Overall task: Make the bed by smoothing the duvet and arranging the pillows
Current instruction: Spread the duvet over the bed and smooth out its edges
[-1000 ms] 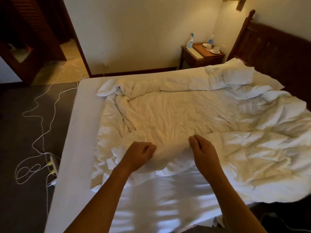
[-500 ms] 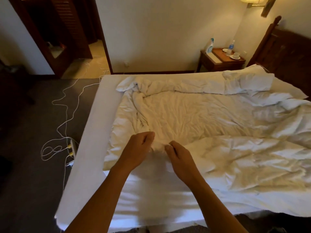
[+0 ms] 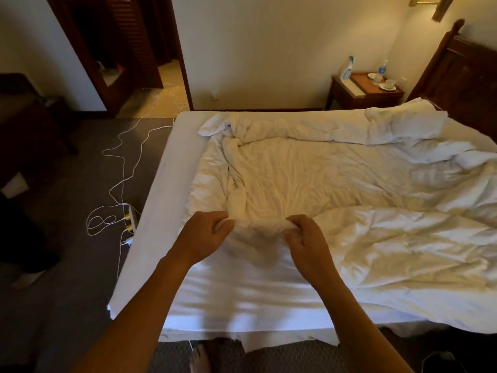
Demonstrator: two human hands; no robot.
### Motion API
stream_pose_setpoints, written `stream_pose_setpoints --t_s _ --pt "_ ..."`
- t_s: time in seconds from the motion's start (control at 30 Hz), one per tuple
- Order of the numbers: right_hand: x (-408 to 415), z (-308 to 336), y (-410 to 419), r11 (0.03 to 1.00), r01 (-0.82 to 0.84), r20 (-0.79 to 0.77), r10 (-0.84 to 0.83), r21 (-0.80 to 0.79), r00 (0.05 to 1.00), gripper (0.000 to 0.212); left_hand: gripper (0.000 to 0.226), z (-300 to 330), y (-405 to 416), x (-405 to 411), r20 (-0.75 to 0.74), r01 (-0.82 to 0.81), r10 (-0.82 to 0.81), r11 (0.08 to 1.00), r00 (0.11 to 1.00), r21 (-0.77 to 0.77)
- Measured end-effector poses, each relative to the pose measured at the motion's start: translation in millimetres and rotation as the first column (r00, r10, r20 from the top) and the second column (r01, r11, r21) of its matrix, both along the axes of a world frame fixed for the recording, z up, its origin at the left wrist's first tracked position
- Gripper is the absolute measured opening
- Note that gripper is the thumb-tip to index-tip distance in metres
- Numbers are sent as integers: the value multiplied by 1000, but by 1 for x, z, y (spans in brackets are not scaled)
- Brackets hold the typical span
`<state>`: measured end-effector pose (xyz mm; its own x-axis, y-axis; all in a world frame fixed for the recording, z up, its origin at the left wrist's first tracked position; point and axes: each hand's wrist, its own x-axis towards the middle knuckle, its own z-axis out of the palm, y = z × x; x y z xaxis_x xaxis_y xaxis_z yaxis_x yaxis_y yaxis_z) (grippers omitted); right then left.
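Dim warm light — wall lamp point(image 3: 419, 0) glow, soft blur, bowed edges

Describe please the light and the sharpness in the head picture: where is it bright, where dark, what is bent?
Head view: warm yellow light from the wall lamp tints the crumpled duvet; the carpet at left is dim; soft shadow lies beneath both hands on the sheet; the wide lens bows the door frame; far nightstand items look soft.
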<state>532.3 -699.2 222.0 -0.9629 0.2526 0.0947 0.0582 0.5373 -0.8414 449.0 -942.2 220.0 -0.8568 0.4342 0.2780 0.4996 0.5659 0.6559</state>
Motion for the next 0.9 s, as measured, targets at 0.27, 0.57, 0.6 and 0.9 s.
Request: stream_pose_setpoints --t_s 0.27,0.57,0.6,0.9 --pt "-10 0 -98 945 -321 46 319 66 947 25 46 14 -48 22 46 -15 16 999 999 -36" --pt "-30 5 -159 995 -95 15 95 18 995 31 45 -13 -117 1 330 115 -110 993 938 5" --pt "-29 6 -167 998 -61 26 60 25 998 32 52 -22 -128 -4 323 124 -91 989 942 -82" --pt "-24 -2 -205 954 278 47 -284 113 958 30 63 -46 -191 -48 185 67 -58 997 981 -44"
